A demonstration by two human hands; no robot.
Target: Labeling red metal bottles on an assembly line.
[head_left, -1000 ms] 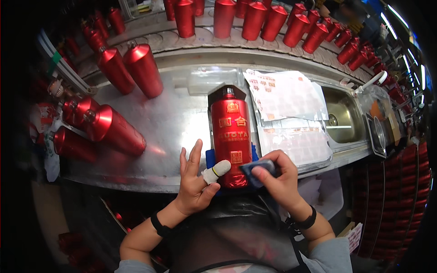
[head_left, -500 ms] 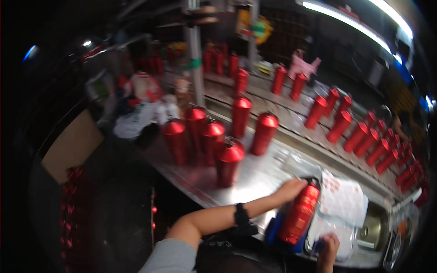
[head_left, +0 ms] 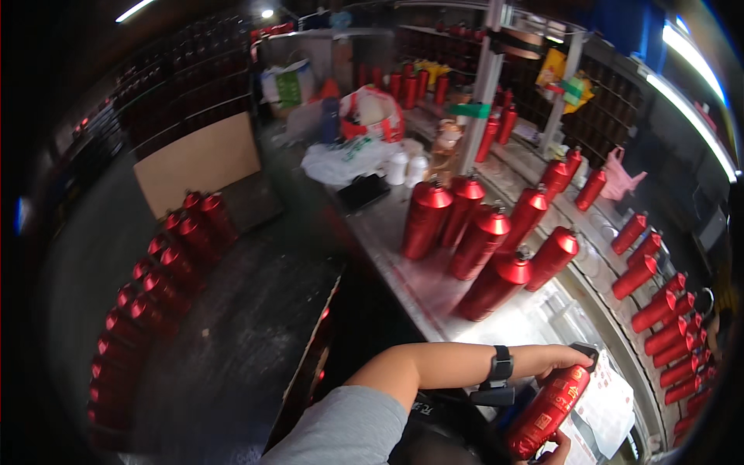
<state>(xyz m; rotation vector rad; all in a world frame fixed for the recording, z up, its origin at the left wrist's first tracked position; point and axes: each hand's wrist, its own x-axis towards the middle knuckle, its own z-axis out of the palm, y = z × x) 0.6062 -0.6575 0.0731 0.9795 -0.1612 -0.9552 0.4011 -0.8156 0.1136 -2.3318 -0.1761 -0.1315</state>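
A shiny red bottle (head_left: 552, 409) with gold print lies tilted in front of me, its neck end toward the far right. My left hand (head_left: 564, 359) is closed around its neck end, beside a small black piece (head_left: 587, 353). The fingers of my right hand (head_left: 558, 449) curl round the base, partly cut off by the lower edge. Blue material shows partly beneath the bottle. Several similar red bottles (head_left: 488, 242), with sloping shoulders and small metal-looking tops, stand on the metal bench beyond my left arm.
White printed sheets (head_left: 608, 407) lie right of the held bottle. A conveyor (head_left: 593, 260) with more red bottles runs behind the bench, past a metal post (head_left: 482, 101). White plastic bags (head_left: 349, 160) lie at the bench's far end. Rows of red bottles (head_left: 159, 287) stand on the left.
The view has swung left, so the bench appears farther right. My right hand, apart from the bottle before, now touches its base. My left hand stays at the neck end.
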